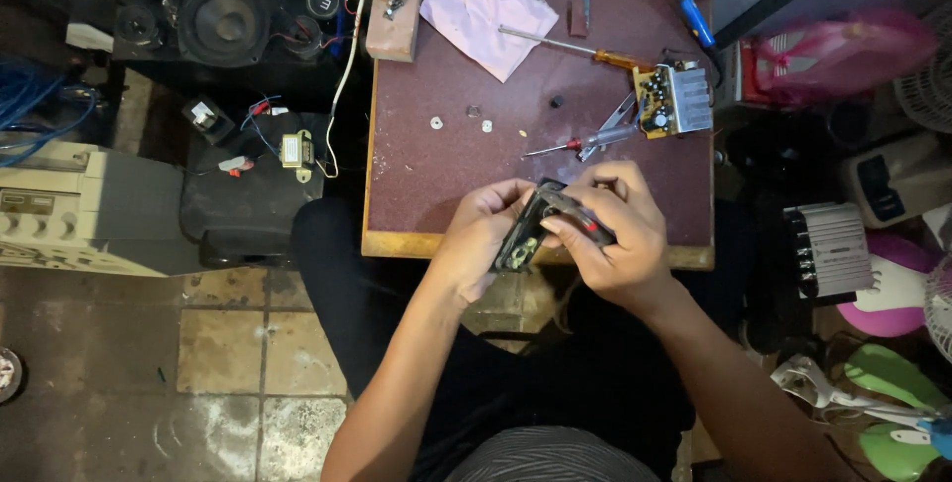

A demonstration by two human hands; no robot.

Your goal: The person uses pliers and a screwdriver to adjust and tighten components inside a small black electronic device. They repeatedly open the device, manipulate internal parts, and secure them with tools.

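Table (416, 165) top maroon, edge tan wood. On it, far from the near edge: pale pink paper (488, 14); screwdriver (570, 46) with amber-orange handle, silver shaft. Right of centre: circuit board (672, 98), yellow-tan with silver heatsink and black parts. Beside the board, small screwdriver (560, 148) with red handle. Far right corner of table: tool (691, 8) with blue and red grip. Part (540, 226) at table's near edge black, with a red spot. Left of table: speakers (223, 21) black, cable (349, 56) white, wires (30, 110) blue. Floor tiles (228, 353) grey-brown, stained. Right of table: pink bag (843, 51).
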